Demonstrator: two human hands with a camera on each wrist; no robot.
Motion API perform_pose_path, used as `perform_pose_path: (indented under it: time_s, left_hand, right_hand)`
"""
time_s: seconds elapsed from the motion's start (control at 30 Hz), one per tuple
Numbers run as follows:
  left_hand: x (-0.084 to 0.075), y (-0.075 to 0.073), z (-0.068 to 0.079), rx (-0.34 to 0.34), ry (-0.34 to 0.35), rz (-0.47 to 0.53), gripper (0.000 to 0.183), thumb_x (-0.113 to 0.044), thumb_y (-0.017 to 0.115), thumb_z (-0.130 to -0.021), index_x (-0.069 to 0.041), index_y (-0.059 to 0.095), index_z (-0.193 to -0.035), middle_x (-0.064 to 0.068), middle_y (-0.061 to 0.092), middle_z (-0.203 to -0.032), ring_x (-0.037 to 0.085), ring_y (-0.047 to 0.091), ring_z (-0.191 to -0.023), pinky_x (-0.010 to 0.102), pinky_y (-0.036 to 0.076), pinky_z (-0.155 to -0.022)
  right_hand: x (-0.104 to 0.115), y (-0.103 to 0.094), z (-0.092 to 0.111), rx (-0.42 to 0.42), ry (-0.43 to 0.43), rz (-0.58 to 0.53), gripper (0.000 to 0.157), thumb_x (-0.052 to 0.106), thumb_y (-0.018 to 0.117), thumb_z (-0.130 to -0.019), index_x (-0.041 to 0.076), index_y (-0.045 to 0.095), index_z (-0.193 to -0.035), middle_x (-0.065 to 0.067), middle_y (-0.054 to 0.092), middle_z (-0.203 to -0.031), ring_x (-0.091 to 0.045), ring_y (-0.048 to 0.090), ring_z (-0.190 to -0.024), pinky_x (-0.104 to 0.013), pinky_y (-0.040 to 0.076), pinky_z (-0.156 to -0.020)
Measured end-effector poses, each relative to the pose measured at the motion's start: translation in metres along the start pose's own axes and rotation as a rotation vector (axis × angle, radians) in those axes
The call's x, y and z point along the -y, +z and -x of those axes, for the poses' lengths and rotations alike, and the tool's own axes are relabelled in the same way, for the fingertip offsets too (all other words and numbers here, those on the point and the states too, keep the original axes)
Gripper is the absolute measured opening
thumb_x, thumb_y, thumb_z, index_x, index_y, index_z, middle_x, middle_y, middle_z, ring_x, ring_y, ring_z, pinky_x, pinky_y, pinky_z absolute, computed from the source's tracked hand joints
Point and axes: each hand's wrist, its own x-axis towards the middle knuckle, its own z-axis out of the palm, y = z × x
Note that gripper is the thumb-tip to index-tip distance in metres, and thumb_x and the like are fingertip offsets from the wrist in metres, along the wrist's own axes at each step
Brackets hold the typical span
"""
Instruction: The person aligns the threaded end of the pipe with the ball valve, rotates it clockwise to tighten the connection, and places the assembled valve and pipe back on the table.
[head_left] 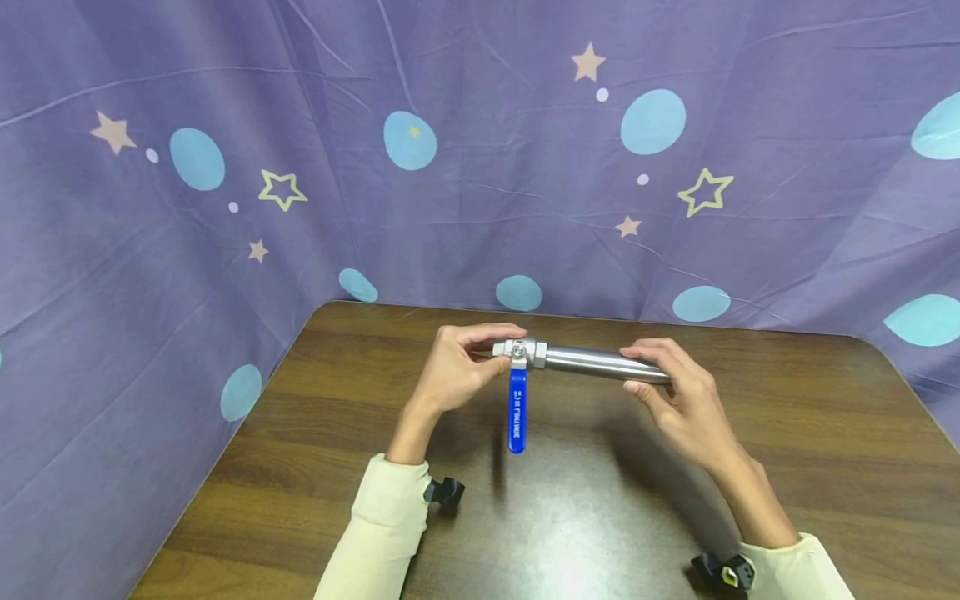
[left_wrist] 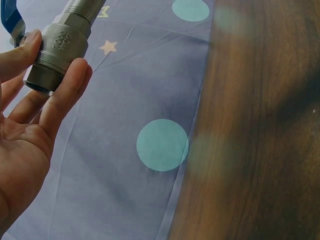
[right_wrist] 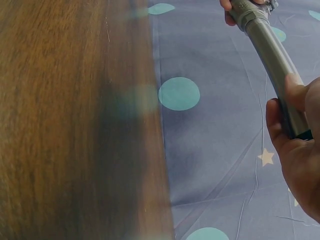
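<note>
A steel ball valve [head_left: 537, 352] with a blue lever handle [head_left: 517, 412] is held above the table, joined at its right end to a shiny steel pipe [head_left: 588, 360]. My left hand [head_left: 461, 367] grips the valve body between thumb and fingers, and the lever hangs toward me. In the left wrist view the valve's open threaded end [left_wrist: 42, 77] faces the palm. My right hand [head_left: 686, 404] holds the pipe's far end, with thumb below and fingers above. The right wrist view shows the pipe [right_wrist: 270, 52] running up to the valve [right_wrist: 244, 12].
A brown wooden table [head_left: 300, 492] with rounded back corners lies beneath the hands. Behind it and to the left hangs a purple curtain [head_left: 465, 217] printed with stars and blue spots. Black camera mounts [head_left: 446, 493] sit at the cream sleeves [head_left: 378, 533].
</note>
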Motion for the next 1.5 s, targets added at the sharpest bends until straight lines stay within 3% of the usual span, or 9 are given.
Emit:
perform_pose_path:
  time_s: [0.4,0.8,1.07,1.23,1.5]
  left_hand:
    - [-0.0004,-0.0004,0.0002,-0.004,0.001,0.003,0.036,0.015,0.077,-0.083,0.005,0.079,-0.117,0.023,0.079,-0.122,0.008,0.076,-0.09,0.033,0.068,-0.081]
    - [-0.0012,-0.0011,0.0003,-0.01,-0.009,0.002,0.035,0.014,0.077,-0.084,0.005,0.079,-0.117,0.022,0.079,-0.122,0.01,0.077,-0.091,0.036,0.069,-0.082]
    - [-0.001,-0.001,0.0001,-0.009,-0.011,-0.011,0.036,0.014,0.077,-0.083,0.004,0.079,-0.118,0.021,0.079,-0.122,0.014,0.078,-0.092,0.038,0.069,-0.082]
    - [-0.0015,-0.0006,0.0001,-0.011,-0.005,-0.01,0.036,0.014,0.077,-0.083,0.004,0.079,-0.118,0.022,0.079,-0.122,0.012,0.077,-0.092,0.037,0.069,-0.082]
    - [-0.0011,-0.001,-0.0002,-0.015,0.002,-0.012,0.035,0.014,0.076,-0.084,0.004,0.079,-0.117,0.022,0.079,-0.12,0.011,0.077,-0.09,0.035,0.069,-0.081]
  right_hand:
    - [-0.0009,-0.0022,0.0003,0.022,0.026,-0.02,0.049,-0.017,0.078,-0.083,0.002,0.074,-0.129,-0.01,0.074,-0.119,0.002,0.063,-0.107,-0.008,0.048,-0.09]
    - [-0.0005,0.0019,0.0005,0.052,-0.049,-0.013,0.056,-0.02,0.079,-0.08,-0.002,0.065,-0.131,-0.017,0.062,-0.129,-0.003,0.054,-0.12,-0.006,0.045,-0.096]
    - [-0.0017,0.0056,0.0,0.002,-0.091,0.011,0.053,-0.023,0.077,-0.078,-0.005,0.065,-0.125,-0.023,0.061,-0.126,-0.003,0.052,-0.122,-0.004,0.041,-0.101]
    - [-0.0011,0.0069,-0.0008,-0.031,-0.1,0.009,0.052,-0.025,0.079,-0.074,-0.006,0.067,-0.121,-0.022,0.064,-0.122,-0.001,0.056,-0.12,-0.004,0.046,-0.094]
    - [-0.0002,0.0036,-0.0011,-0.03,-0.043,-0.017,0.05,-0.024,0.08,-0.076,-0.005,0.071,-0.121,-0.018,0.069,-0.12,0.003,0.06,-0.116,-0.004,0.049,-0.091]
